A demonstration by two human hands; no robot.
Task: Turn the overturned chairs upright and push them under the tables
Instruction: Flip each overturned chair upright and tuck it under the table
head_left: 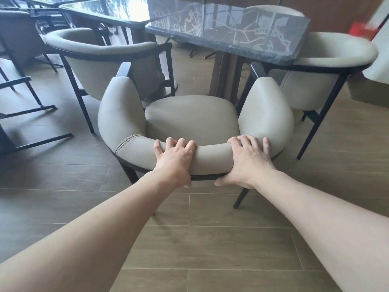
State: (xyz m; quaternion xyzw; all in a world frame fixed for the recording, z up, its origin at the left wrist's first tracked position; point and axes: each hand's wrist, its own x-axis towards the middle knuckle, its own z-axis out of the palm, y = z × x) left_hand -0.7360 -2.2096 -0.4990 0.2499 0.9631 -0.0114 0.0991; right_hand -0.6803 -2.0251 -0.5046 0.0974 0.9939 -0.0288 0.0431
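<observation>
A beige padded chair point(191, 119) with black legs stands upright in front of me, its seat facing the dark marble table point(229, 36). Both hands grip the top of its curved backrest: my left hand point(174, 159) to the left of the middle, my right hand point(248, 159) to the right, fingers wrapped over the padding and thumbs under the rim. The chair's front armrest ends lie just short of the table's near edge. The seat is outside the tabletop.
A second beige chair point(105, 60) stands upright to the left of the table, a third point(328, 60) to the right, its seat partly under the tabletop. Another dark table point(101, 11) and black chair frames point(27, 110) fill the left. The floor is wood planks.
</observation>
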